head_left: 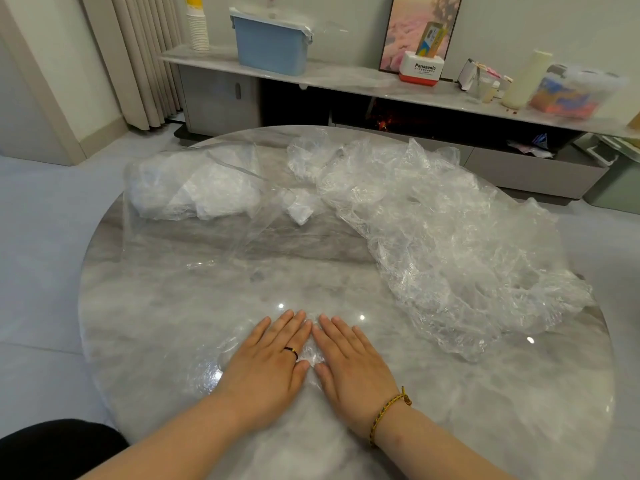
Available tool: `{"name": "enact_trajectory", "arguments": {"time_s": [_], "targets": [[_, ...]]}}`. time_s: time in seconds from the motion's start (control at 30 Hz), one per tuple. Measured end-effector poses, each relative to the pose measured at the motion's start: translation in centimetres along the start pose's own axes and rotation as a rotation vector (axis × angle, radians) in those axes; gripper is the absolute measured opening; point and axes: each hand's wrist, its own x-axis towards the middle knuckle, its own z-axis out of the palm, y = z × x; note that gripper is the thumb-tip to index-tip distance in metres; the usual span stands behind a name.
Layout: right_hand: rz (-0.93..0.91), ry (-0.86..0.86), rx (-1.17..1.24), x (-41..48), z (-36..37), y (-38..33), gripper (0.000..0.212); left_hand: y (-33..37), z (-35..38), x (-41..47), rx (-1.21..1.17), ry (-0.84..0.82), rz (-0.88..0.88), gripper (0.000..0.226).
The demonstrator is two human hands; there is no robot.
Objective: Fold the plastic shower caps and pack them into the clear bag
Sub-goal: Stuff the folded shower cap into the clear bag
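Bag with folded shower caps inside

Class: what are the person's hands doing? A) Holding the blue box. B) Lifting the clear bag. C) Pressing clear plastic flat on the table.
C: left hand and right hand lie flat, fingers straight, on the clear plastic shower cap on the round grey marble table.

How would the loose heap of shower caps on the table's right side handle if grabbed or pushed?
Probably floppy: the heap lies in crumpled, sagging folds. Likely very light: the film is thin enough to show the table through it. On that glossy top it may slide and spread apart.
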Motion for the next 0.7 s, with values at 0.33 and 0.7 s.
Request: {"name": "enact_trajectory", "arguments": {"time_s": [0.33,0.7], "targets": [[0.0,-0.003,-0.021,-0.1,0.3,0.2,0.052,0.2,-0.6,-0.1,-0.061,-0.135,-0.017,0.06],[-0.082,0.224,-0.041,0.0,1.0,0.9,0.036,-0.6,-2.3,0.7,-0.739,0.019,-0.168,0.07]]}}
